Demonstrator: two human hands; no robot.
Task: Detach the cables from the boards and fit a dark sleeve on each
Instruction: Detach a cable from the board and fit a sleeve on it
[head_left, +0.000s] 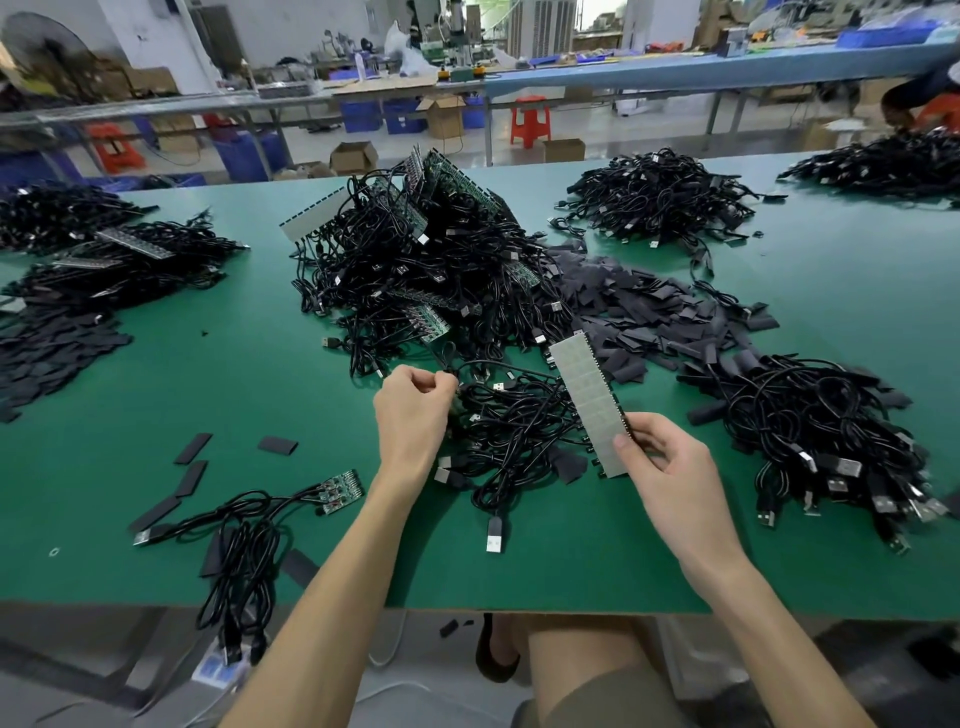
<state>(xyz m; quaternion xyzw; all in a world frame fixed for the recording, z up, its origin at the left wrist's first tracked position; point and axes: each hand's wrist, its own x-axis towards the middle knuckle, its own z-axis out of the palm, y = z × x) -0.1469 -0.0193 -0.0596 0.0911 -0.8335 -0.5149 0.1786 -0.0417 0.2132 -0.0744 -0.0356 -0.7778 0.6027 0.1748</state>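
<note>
Right hand pinches the near end of the board, centre right of frame; its long axis runs up and slightly left. Cables hang off its left edge. Left hand, nearer them, fingers curled round one. Sleeves lie upper right

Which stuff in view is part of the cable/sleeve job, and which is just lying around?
In the job:
board, pinched by right hand
cables, gripped by left hand
sleeves
board pile

Lying about:
red stool
cardboard box
blue crates
</note>
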